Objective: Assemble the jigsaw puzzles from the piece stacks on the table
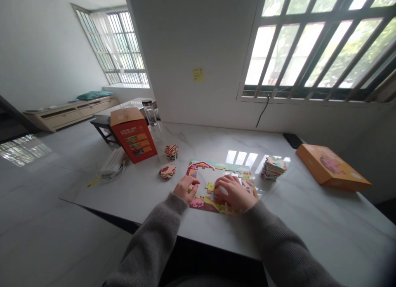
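A partly assembled jigsaw puzzle lies on the white marbled table, its colourful farm-scene border surrounding a pale middle. My left hand rests at the puzzle's left edge with curled fingers. A bit of yellow-green shows between its thumb and index finger; whether it is a loose piece I cannot make out. Over the right half of the puzzle, my right hand has its fingers bent down, with the fingertips at a yellow-green puzzle piece in the pale middle. The palm hides part of the border.
Stacked puzzle pieces stand right of the puzzle; two smaller piles sit left. A red puzzle box, a glass bottle and a white cabled device are farther left. An orange box and dark phone-like object lie right.
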The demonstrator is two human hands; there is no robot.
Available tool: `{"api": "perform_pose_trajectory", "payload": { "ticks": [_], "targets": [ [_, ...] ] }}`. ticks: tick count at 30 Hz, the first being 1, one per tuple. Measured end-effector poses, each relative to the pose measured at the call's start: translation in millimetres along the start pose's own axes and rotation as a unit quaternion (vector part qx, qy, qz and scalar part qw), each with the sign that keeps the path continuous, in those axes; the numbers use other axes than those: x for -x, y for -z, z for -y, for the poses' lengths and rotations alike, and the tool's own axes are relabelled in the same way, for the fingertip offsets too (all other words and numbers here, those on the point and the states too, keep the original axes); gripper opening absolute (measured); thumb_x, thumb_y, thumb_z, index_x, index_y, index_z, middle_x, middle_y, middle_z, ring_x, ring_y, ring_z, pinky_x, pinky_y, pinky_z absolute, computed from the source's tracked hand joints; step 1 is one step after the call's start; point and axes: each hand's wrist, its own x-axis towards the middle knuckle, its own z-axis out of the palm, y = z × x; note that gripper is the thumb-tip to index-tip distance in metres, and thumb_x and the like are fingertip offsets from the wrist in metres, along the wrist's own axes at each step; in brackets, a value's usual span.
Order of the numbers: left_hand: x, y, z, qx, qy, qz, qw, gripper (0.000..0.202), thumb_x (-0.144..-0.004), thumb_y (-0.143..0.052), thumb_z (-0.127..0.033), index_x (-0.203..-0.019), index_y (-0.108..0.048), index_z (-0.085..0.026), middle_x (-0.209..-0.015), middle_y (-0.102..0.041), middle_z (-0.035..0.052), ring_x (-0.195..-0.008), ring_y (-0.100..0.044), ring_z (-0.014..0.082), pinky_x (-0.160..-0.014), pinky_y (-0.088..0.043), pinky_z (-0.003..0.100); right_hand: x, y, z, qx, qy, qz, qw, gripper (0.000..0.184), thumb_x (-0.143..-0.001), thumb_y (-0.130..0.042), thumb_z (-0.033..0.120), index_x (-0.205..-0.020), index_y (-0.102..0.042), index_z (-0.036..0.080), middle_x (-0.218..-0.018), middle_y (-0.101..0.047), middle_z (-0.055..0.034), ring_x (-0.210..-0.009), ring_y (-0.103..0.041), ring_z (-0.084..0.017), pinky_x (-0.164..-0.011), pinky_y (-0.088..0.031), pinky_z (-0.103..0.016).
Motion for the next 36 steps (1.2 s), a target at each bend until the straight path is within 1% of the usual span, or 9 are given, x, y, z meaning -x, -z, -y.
{"api": "perform_pose_trajectory", "payload": {
  "ticks": [3, 5, 11, 15, 20, 23, 27, 33, 36],
  "targets": [
    [0, -0.5, 2, -0.006, -0.003, 0.002, 1.0, 0.013, -0.089, -0.054, -0.016, -0.089, -0.066, -0.019, -0.086, -0.069, 0.0053, -0.085, -0.065, 0.0206, -0.079, -0.054, 0.034, 7, 6, -19, 0.0, -0.022, -0.053, 0.998, 0.012, -0.097, -0.06, 0.028, -0.106, -0.066, 0.025, -0.116, -0.068, -0.0073, -0.11, -0.056, -0.026, -0.096, -0.043, -0.043],
    [0, -0.7, 3, -0.008, -0.009, 0.007, 1.0, 0.013, -0.089, -0.054, -0.015, -0.089, -0.066, -0.019, -0.086, -0.069, 0.0053, -0.085, -0.064, 0.0206, -0.08, -0.053, 0.034, 15, 11, -36, 0.007, -0.055, -0.092, 0.994, 0.014, -0.098, -0.056, 0.025, -0.107, -0.066, 0.024, -0.11, -0.069, -0.0082, -0.105, -0.058, -0.026, -0.093, -0.045, -0.042],
    [0, -1.6, 4, -0.017, -0.032, 0.032, 0.999, 0.016, -0.091, -0.053, -0.017, -0.087, -0.068, -0.019, -0.085, -0.07, 0.0049, -0.085, -0.064, 0.0208, -0.082, -0.052, 0.036, 43, 21, -78, 0.036, -0.09, -0.083, 0.992, 0.014, -0.094, -0.058, 0.022, -0.104, -0.068, 0.024, -0.102, -0.072, -0.0071, -0.098, -0.06, -0.027, -0.087, -0.046, -0.041],
    [3, -6.7, 9, -0.02, -0.038, 0.044, 0.998, 0.017, -0.091, -0.053, -0.018, -0.089, -0.07, -0.02, -0.088, -0.071, 0.0048, -0.088, -0.064, 0.0212, -0.084, -0.051, 0.037, 47, 22, -78, 0.046, -0.107, -0.075, 0.99, 0.015, -0.093, -0.059, 0.023, -0.105, -0.068, 0.025, -0.104, -0.072, -0.0064, -0.098, -0.06, -0.026, -0.087, -0.045, -0.041],
    [5, -10.9, 12, -0.05, -0.035, 0.057, 0.997, 0.016, -0.089, -0.055, -0.019, -0.092, -0.07, -0.022, -0.093, -0.071, 0.0048, -0.093, -0.064, 0.0225, -0.087, -0.048, 0.039, 44, 18, -58, 0.055, -0.105, -0.038, 0.992, 0.017, -0.095, -0.059, 0.028, -0.109, -0.067, 0.025, -0.109, -0.07, -0.0076, -0.109, -0.057, -0.028, -0.092, -0.044, -0.042],
    [-3, -5.6, 9, -0.101, -0.034, 0.1, 0.989, 0.018, -0.086, -0.061, -0.02, -0.101, -0.07, -0.024, -0.101, -0.071, 0.0047, -0.1, -0.062, 0.025, -0.088, -0.047, 0.041, 44, 14, -49, 0.065, -0.094, -0.016, 0.993, 0.019, -0.095, -0.059, 0.029, -0.113, -0.066, 0.026, -0.113, -0.067, -0.0076, -0.112, -0.055, -0.027, -0.094, -0.043, -0.043],
    [-25, -2.4, 1, -0.107, -0.058, 0.188, 0.975, 0.025, -0.086, -0.063, -0.023, -0.111, -0.067, -0.025, -0.111, -0.069, 0.0047, -0.107, -0.06, 0.0252, -0.095, -0.047, 0.041, 44, 9, -48, 0.066, -0.084, -0.005, 0.994, 0.016, -0.097, -0.057, 0.028, -0.109, -0.067, 0.025, -0.115, -0.066, -0.0076, -0.111, -0.054, -0.026, -0.097, -0.042, -0.043],
    [-54, -26.5, -3, -0.172, -0.039, 0.337, 0.925, 0.04, -0.077, -0.075, -0.028, -0.116, -0.065, -0.023, -0.123, -0.066, 0.0065, -0.116, -0.056, 0.029, -0.1, -0.045, 0.043, 46, 11, -52, 0.05, -0.082, -0.018, 0.995, 0.017, -0.099, -0.052, 0.026, -0.108, -0.066, 0.025, -0.116, -0.067, -0.0077, -0.111, -0.055, -0.025, -0.097, -0.043, -0.042],
    [-58, -37.6, 3, -0.168, -0.046, 0.37, 0.912, 0.041, -0.074, -0.077, -0.029, -0.113, -0.065, -0.024, -0.122, -0.065, 0.0066, -0.115, -0.057, 0.029, -0.098, -0.046, 0.042, 50, 14, -58, 0.038, -0.081, -0.043, 0.995, 0.024, -0.099, -0.046, 0.018, -0.11, -0.066, 0.025, -0.115, -0.068, -0.0075, -0.111, -0.056, -0.025, -0.098, -0.043, -0.042]
  ]
}}
